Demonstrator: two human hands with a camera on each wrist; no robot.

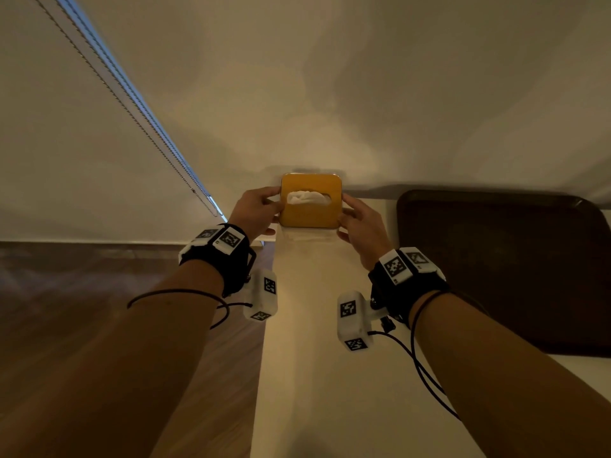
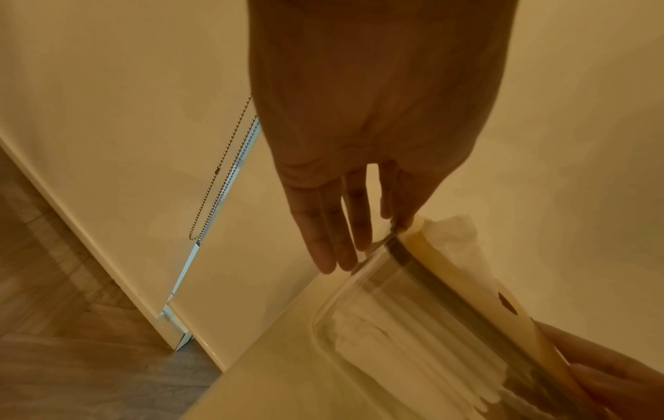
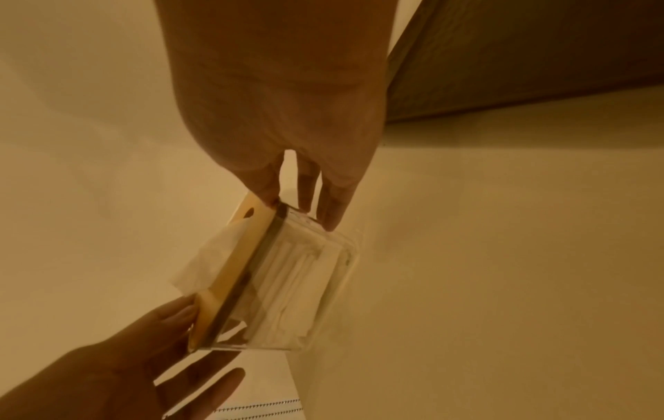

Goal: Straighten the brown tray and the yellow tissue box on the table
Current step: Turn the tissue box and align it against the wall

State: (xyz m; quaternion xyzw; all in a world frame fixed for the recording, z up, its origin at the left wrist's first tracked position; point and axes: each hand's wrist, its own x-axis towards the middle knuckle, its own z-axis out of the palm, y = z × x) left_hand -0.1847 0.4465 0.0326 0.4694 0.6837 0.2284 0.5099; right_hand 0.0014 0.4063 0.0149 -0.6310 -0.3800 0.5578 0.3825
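tissue box: the yellow tissue box [image 1: 310,202] stood on the white table [image 1: 317,375] at its far edge, close to the wall, with a white tissue [image 1: 308,197] poking out of the slot in its yellow lid; the wrist views showed clear walls under the lid and folded white tissues inside.
left hand: the left hand [image 1: 256,211] held the box's left side, thumb near the lid's edge, fingers [image 2: 332,236] long and nearly straight down the clear wall.
right hand: the right hand [image 1: 362,226] held the opposite, right side, fingers [image 3: 332,210] reaching down the wall and a fingertip at the lid's rim.
grasp: the box sat pinched between the two hands; whether it was lifted off the table could not be told.
brown tray: the brown tray [image 1: 502,269] lay flat on the table to the right of the box, near the right hand but apart from it, its far edge near the wall.
surroundings: a beaded blind cord [image 1: 139,127] hung at the left; wooden floor [image 1: 99,325] showed beside the table.
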